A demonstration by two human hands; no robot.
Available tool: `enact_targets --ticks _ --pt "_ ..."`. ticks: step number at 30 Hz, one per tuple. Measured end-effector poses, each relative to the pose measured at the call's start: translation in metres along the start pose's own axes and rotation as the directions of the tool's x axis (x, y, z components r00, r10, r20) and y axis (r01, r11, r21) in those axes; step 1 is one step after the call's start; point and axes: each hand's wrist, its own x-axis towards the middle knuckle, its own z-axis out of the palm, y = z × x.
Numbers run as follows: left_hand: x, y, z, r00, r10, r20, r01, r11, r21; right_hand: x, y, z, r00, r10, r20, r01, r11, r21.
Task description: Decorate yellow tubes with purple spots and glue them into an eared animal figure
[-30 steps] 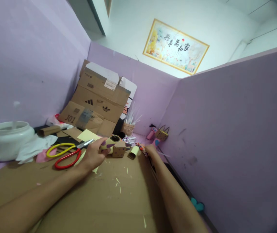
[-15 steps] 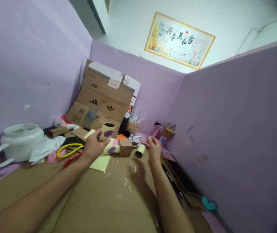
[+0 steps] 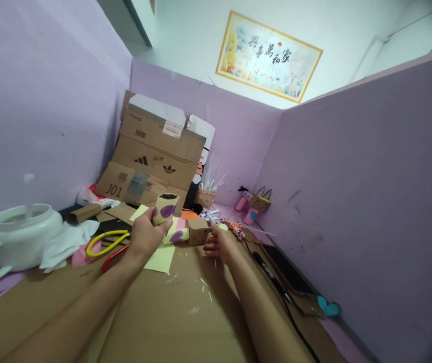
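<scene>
My left hand (image 3: 147, 233) is closed round a pale yellow tube (image 3: 166, 208) with purple spots, held upright with its dark open end on top. Just behind and below it lies a second spotted yellow tube (image 3: 177, 236). To the right sits a small cardboard box (image 3: 197, 225) with dots on its side. Beside that box, my right hand (image 3: 221, 245) has its fingers curled round a small plain yellow tube (image 3: 223, 227), which the hand mostly covers. A yellow paper sheet (image 3: 162, 258) lies flat near my left wrist.
Yellow-handled (image 3: 106, 243) and red-handled (image 3: 114, 258) tools lie left, near a white pot (image 3: 24, 237) and crumpled tissue (image 3: 68, 243). A flattened shoebox (image 3: 155, 151) leans at the back. A black cable (image 3: 291, 317), a pen (image 3: 270, 272) and a colourful wrapper (image 3: 234, 227) are right.
My right hand has moved left and down from beside the colourful wrapper to the small yellow tube. My left hand still holds the spotted tube. The view has shifted slightly.
</scene>
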Motion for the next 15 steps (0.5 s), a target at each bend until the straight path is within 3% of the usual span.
enact_targets --ticks 4,9,13,15 --pt "-0.002 0.001 0.002 1.000 -0.001 0.012 0.000 0.999 0.054 0.006 0.000 0.016 0.997 0.069 -0.017 -0.070 0.989 -0.127" --pt "0.001 -0.006 0.003 1.000 -0.014 0.000 0.014 0.996 0.093 0.008 0.001 0.025 1.000 -0.012 0.001 0.012 0.990 -0.140" --pt "0.007 -0.018 0.006 0.988 -0.153 0.027 0.155 0.987 -0.048 0.001 0.002 0.022 0.998 -0.051 0.033 0.055 0.990 -0.127" --pt "0.008 -0.019 0.006 0.964 -0.251 0.092 0.262 0.954 -0.144 -0.005 0.001 0.019 0.997 -0.053 0.048 0.058 0.992 -0.115"
